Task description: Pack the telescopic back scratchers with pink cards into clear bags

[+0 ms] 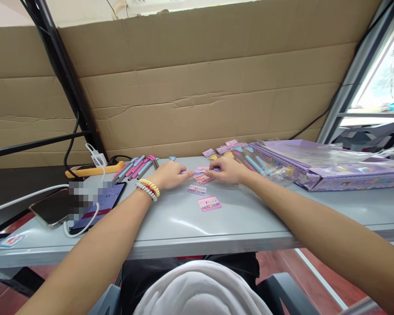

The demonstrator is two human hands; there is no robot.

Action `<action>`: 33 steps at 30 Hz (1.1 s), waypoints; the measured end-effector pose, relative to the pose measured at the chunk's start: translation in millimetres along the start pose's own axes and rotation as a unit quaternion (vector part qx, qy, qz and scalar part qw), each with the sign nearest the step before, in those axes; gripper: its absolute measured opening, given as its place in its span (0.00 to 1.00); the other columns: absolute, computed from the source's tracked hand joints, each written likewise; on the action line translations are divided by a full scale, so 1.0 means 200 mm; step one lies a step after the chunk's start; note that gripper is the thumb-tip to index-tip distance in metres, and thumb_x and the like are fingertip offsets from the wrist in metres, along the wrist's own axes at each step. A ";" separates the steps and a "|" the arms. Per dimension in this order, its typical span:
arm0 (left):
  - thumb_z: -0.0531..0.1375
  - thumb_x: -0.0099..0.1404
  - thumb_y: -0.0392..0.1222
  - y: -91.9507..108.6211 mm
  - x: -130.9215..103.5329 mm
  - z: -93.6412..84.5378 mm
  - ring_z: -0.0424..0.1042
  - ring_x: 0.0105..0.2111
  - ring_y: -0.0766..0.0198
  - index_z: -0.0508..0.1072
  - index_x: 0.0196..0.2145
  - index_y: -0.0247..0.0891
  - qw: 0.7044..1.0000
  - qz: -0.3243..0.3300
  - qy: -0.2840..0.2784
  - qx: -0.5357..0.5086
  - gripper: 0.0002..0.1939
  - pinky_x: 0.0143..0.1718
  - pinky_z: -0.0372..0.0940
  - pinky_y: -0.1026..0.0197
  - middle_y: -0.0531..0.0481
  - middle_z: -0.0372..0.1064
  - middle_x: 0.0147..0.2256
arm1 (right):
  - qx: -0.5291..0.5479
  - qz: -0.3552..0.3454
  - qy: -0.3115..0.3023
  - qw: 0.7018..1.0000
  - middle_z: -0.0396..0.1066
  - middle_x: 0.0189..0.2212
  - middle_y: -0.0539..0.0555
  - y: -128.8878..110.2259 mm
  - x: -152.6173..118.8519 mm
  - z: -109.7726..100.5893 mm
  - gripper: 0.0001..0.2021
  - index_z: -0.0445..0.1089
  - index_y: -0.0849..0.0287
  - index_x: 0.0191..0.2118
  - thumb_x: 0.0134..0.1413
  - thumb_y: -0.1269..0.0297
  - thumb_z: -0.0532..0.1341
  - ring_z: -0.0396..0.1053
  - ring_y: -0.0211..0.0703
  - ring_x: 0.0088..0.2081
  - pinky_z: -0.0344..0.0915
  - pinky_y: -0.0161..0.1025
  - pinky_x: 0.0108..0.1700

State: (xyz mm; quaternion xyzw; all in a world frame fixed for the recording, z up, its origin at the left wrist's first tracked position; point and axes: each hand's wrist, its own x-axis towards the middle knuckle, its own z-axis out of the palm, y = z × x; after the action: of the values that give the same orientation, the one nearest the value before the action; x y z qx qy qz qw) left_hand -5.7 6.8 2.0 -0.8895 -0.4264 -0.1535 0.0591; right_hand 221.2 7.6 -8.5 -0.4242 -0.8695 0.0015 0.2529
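Between my two hands a slim purple back scratcher (201,172) lies level, just above the table. My left hand (170,174) pinches its left end, with bracelets on the wrist. My right hand (228,169) is closed around the other end, so that end is mostly hidden. Just under the stick lies a red printed card (202,179). Closer to me are a small purple card (197,189) and a pink card (209,203). Left of my left hand, pink and blue back scratchers (136,168) lie in a pile. Several bagged blue ones (254,161) rest beyond my right hand.
A purple box (315,173) with clear plastic on top stands at the right. On the left lie a phone (51,208), a tablet (113,197), white cables and a yellow power strip (116,167). A cardboard wall (200,87) closes off the back.
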 end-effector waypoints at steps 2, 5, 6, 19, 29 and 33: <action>0.40 0.63 0.62 0.00 0.00 0.00 0.56 0.18 0.67 0.66 0.18 0.37 1.000 0.003 0.005 0.002 0.32 0.21 0.45 0.61 0.49 0.62 0.16 | 0.003 -0.006 0.008 1.000 0.59 0.15 0.48 0.00 0.00 0.00 0.20 0.68 0.61 0.20 0.51 0.50 0.54 0.52 0.33 0.20 0.46 0.34 0.24; 0.40 0.64 0.62 0.00 0.00 0.01 0.60 0.19 0.65 0.68 0.19 0.37 1.000 0.005 0.014 0.027 0.32 0.22 0.47 0.61 0.47 0.65 0.18 | 0.009 -0.003 0.022 1.000 0.56 0.13 0.47 0.00 -0.01 0.00 0.20 0.67 0.61 0.19 0.51 0.51 0.55 0.50 0.32 0.19 0.46 0.34 0.24; 0.40 0.64 0.61 0.01 0.00 0.01 0.61 0.20 0.64 0.69 0.20 0.37 0.999 0.007 0.016 0.043 0.32 0.23 0.47 0.60 0.46 0.66 0.18 | 0.012 0.000 0.022 1.000 0.55 0.13 0.47 0.00 -0.01 0.01 0.20 0.67 0.61 0.19 0.50 0.51 0.55 0.49 0.32 0.19 0.46 0.34 0.23; 0.44 0.62 0.63 -0.02 0.01 0.04 0.67 0.24 0.58 0.73 0.25 0.37 0.991 0.021 0.053 0.122 0.30 0.25 0.48 0.60 0.43 0.69 0.21 | 0.055 0.050 -0.028 0.997 0.52 0.15 0.46 -0.03 -0.01 0.01 0.23 0.61 0.60 0.18 0.50 0.46 0.53 0.50 0.33 0.19 0.45 0.34 0.22; 0.43 0.60 0.66 -0.09 0.04 0.07 0.65 0.22 0.61 0.71 0.22 0.37 0.996 -0.017 0.054 0.065 0.32 0.24 0.48 0.61 0.46 0.67 0.20 | 0.037 0.071 -0.019 0.997 0.63 0.18 0.49 0.04 0.00 -0.01 0.21 0.64 0.60 0.22 0.48 0.45 0.56 0.57 0.35 0.22 0.49 0.34 0.24; 0.43 0.61 0.63 -0.05 0.04 0.07 0.67 0.24 0.59 0.72 0.24 0.37 0.994 0.000 0.041 0.104 0.31 0.23 0.48 0.60 0.45 0.68 0.21 | 0.021 0.065 0.028 0.997 0.52 0.14 0.46 0.05 -0.01 0.00 0.22 0.59 0.60 0.17 0.46 0.45 0.57 0.51 0.33 0.19 0.45 0.34 0.22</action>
State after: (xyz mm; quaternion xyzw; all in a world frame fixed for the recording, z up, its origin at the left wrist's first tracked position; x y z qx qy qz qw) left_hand -6.4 21.9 -8.2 -0.8714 -0.4372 -0.1450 0.1687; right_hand 228.8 11.9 -12.1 -0.4745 -0.8323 0.0240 0.2857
